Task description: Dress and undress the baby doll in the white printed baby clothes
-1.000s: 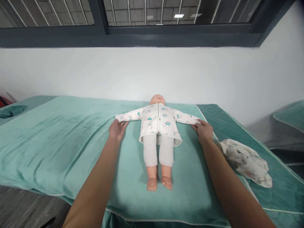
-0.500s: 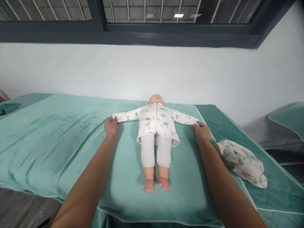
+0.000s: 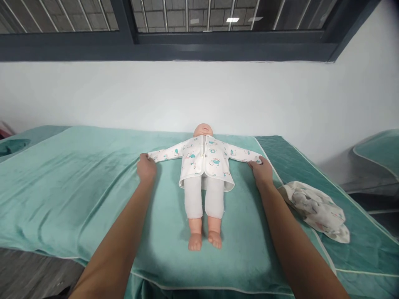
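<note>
A baby doll (image 3: 195, 226) lies on its back on a green bed cover, feet toward me. It wears a white printed baby jacket (image 3: 193, 160), with the front edges meeting at the middle and both sleeves stretched out sideways. My left hand (image 3: 146, 168) pinches the cuff end of the sleeve on the left. On the other side, my right hand (image 3: 262, 170) grips the opposite sleeve's cuff between thumb and fingers. The doll's own hands do not show; the sleeve ends and my fingers cover that area. Its legs are white down to the bare lower shins and feet.
The green cover (image 3: 77, 178) spreads over the bed on both sides. A crumpled white printed cloth (image 3: 316, 209) lies beside my right forearm. Behind the bed stands a white wall (image 3: 156, 95) below a dark window frame (image 3: 218, 47). Dark floor (image 3: 34, 270) shows at lower left.
Both hands still hold the sleeve ends, and the sleeves stay spread. My left hand's fingers have closed further over the cuff. The view has shifted slightly.
</note>
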`<action>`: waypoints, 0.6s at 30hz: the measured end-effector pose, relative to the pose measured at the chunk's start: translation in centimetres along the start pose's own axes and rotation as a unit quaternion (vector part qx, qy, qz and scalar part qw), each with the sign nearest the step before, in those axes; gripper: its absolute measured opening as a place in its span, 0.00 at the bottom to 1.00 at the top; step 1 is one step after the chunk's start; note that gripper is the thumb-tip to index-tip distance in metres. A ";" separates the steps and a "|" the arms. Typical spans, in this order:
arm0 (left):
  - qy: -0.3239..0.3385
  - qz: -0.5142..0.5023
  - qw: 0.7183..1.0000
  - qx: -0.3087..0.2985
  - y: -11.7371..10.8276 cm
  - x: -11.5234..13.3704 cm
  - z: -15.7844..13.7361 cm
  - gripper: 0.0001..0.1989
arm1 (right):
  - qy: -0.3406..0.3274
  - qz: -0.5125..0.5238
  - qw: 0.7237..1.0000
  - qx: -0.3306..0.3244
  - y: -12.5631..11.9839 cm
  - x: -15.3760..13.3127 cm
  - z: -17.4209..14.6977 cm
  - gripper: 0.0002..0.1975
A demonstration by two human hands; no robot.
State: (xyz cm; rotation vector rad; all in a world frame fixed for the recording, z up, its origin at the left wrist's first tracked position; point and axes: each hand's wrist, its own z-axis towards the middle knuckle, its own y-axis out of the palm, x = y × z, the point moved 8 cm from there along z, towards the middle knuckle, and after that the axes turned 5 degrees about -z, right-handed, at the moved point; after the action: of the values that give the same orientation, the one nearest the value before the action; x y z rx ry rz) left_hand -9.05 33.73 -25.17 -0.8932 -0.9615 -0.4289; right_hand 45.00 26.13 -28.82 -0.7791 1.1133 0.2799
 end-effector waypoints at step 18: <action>0.232 0.076 0.964 -0.109 2.8 3.4 -2.8 0.23 | -0.138 -0.157 0.978 -0.001 1.8 -2.9 -2.8 0.23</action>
State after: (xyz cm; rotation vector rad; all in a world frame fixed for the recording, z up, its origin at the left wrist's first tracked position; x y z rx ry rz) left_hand -3.93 33.25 -24.34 -0.9998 -0.4179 -0.5885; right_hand 40.73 26.01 -27.65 -0.8763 0.7165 0.1164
